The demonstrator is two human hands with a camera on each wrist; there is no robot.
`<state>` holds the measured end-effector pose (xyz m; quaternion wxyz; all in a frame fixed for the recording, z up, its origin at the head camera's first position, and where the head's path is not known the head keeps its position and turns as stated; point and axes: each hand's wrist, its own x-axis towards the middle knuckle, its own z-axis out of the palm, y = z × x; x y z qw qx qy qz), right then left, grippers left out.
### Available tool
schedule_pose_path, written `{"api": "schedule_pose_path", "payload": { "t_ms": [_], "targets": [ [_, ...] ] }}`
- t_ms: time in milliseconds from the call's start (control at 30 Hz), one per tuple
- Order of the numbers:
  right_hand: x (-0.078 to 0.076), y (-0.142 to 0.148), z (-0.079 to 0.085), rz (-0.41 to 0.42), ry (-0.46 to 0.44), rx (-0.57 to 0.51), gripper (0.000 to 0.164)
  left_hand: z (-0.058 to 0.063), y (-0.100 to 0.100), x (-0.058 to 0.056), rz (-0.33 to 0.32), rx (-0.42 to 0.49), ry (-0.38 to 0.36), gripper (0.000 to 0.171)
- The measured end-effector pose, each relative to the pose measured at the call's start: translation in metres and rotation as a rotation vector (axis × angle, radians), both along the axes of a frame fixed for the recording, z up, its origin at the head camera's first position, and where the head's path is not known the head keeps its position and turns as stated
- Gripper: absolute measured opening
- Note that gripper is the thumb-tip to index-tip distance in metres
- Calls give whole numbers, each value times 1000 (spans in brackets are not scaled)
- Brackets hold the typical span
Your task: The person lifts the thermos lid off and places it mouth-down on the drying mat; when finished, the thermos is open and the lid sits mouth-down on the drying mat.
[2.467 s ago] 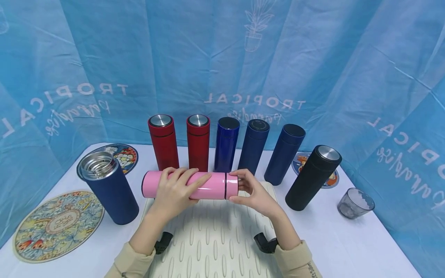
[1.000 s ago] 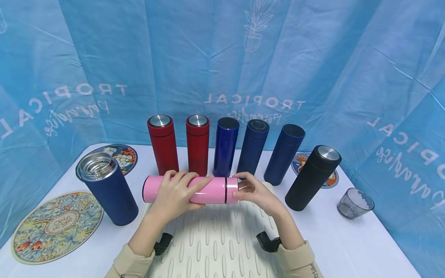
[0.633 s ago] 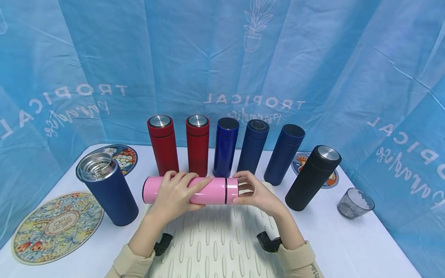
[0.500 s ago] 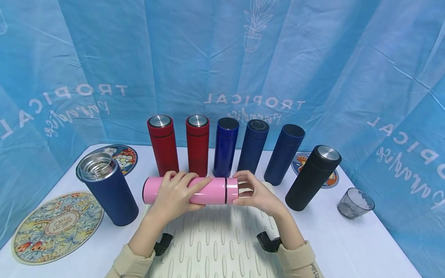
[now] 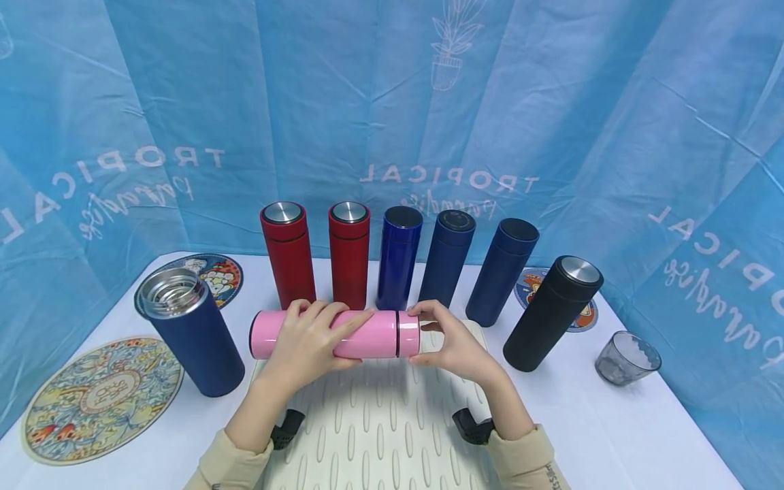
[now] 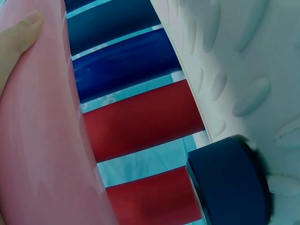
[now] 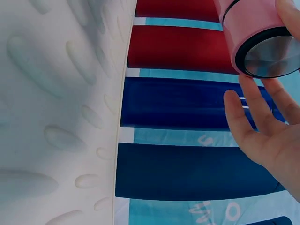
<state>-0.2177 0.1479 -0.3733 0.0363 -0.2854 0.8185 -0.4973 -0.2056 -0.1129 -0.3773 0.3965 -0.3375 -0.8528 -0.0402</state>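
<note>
Right hand [image 5: 458, 347]: the thumb has just slipped down to the lower edge of the pink lid [image 5: 410, 333], forefinger over the upper edge, the spread wider than half a second ago; a light pinch, as far as the head view shows; in the right wrist view the other fingers fan out loosely, one tip clear of the silver end plate [image 7: 269, 58]
What that means: lid and body meet at the black seam ring [image 5: 397, 333] with no gap, so the change seems to lie in the hold, not in the bottle; the lid looks still fitted
Pink thermos [image 5: 380, 337]: level on its side between both hands, over the far part of the cream board [image 5: 380, 425]; base to the left, lid to the right
Left hand [image 5: 306, 344]: wrapped over the body, fingers curved round it, forefinger stretched towards the lid; a firm hold, by the look
Against the earliest frame: the thermos sits a little nearer the person; the left hand keeps its place on it
Standing bottles: two red thermoses [image 5: 292, 272], a glossy blue thermos [image 5: 397, 265] and a black thermos [image 5: 542, 327], lidded, unchanged; the lidless navy thermos [image 5: 199, 347] likewise
</note>
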Motion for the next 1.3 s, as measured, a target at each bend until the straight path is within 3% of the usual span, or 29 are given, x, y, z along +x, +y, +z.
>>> {"api": "schedule_pose_path", "payload": {
  "t_ms": [100,267,433,533,733,967,1300],
  "targets": [
    [0,0,-1,-3,34,14,68,0,0,-1,-3,0,13,80],
    [-1,1,0,-2,-56,25,83,1,-1,-1,-4,3,12,80],
    [-2,2,1,-152,-178,82,53,2,-1,-1,6,-7,-4,80],
    [-3,3,1,-204,-251,110,48,2,-1,-1,12,-10,-8,80],
    [-5,5,0,-144,-323,92,49,2,-1,-1,10,-15,2,81],
    [-6,8,-1,-65,-381,-39,53,2,0,0,-11,-8,2,78],
    [-4,11,-1,16,-376,-123,58,2,0,1,-18,3,8,78]
  ]
}}
